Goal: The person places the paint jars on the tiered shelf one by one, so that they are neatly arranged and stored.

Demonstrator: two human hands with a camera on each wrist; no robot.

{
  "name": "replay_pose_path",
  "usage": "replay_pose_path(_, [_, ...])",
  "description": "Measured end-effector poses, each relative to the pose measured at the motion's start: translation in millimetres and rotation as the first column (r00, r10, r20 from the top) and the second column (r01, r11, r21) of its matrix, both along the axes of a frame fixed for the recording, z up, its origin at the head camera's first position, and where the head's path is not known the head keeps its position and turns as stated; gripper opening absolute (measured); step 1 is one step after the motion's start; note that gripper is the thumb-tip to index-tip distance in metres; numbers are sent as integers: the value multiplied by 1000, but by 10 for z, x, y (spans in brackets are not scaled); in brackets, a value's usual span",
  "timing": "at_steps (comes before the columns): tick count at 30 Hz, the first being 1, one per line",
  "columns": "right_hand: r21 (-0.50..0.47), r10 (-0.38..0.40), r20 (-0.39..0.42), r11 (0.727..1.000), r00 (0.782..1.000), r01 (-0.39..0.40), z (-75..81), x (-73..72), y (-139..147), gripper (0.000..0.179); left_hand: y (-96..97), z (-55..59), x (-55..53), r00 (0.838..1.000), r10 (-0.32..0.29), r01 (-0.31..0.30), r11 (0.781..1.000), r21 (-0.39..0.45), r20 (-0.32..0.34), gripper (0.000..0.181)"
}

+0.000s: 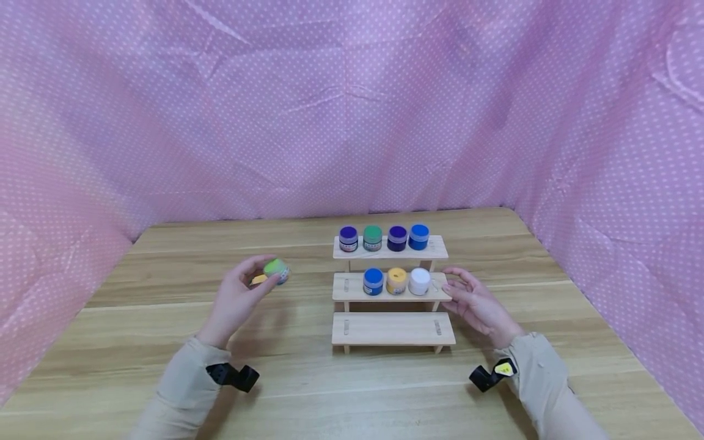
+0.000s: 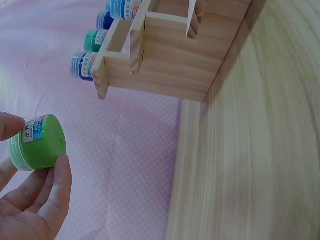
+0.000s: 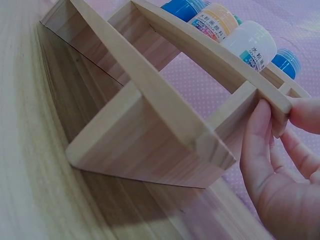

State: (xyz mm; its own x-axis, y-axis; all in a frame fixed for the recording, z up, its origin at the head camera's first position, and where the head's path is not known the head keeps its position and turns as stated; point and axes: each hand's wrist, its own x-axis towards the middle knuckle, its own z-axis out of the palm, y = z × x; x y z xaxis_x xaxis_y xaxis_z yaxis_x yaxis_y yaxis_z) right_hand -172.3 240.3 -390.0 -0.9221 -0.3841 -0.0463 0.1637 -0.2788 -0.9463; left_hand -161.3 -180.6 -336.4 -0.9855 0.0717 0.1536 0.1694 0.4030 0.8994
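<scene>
Pink cloth (image 1: 341, 122) with pale dots hangs in folds behind and to both sides of a wood-grained worktop (image 1: 110, 330). On it stands a three-step wooden stand (image 1: 393, 328), its lowest step nearest the person.

Off to the left of the stand, raised above the worktop, the left hand (image 1: 233, 299) has its grip pinched on a light green jar (image 1: 277, 270), thumb on one side and fingers on the other. The jar is slightly tilted, with a printed label on its side. Just beside it, within the hand, a small yellow patch (image 1: 258, 279) shows in the head view; I cannot tell what it is.

At the other side, the right hand (image 1: 481, 308) pinches the right end of the middle shelf (image 1: 348, 292), its grip closed over the wood near the white jar (image 1: 420, 281). Left of that jar on the same shelf sit a yellow jar (image 1: 396, 281) and a bright blue jar (image 1: 373, 281).

Four more line the top shelf (image 1: 440, 247): from left, a purple jar (image 1: 348, 239), a green jar (image 1: 372, 238), a dark purple jar (image 1: 397, 239) and another blue jar (image 1: 418, 237). Pale sleeves cover both forearms, and each wrist carries a black camera.
</scene>
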Motion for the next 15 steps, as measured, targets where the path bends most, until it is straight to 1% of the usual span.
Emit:
replay_pose_path(3, [-3, -2, 2, 1000, 1000, 2, -11, -4, 5, 25, 31, 6, -3, 1000, -8, 8, 1000, 23, -8, 39])
replay_pose_path(8, [-8, -4, 8, 1000, 1000, 4, -2, 6, 3, 25, 84, 4, -24, 999, -17, 19, 996, 86, -28, 37])
replay_pose_path(11, [4, -11, 11, 1000, 1000, 11, 4, 12, 1, 25, 128, 5, -41, 1000, -23, 25, 993, 114, -14, 38])
replay_pose_path(15, [13, -14, 13, 1000, 1000, 14, 4, 5, -6, 25, 186, 6, -59, 999, -36, 35, 992, 118, 12, 41])
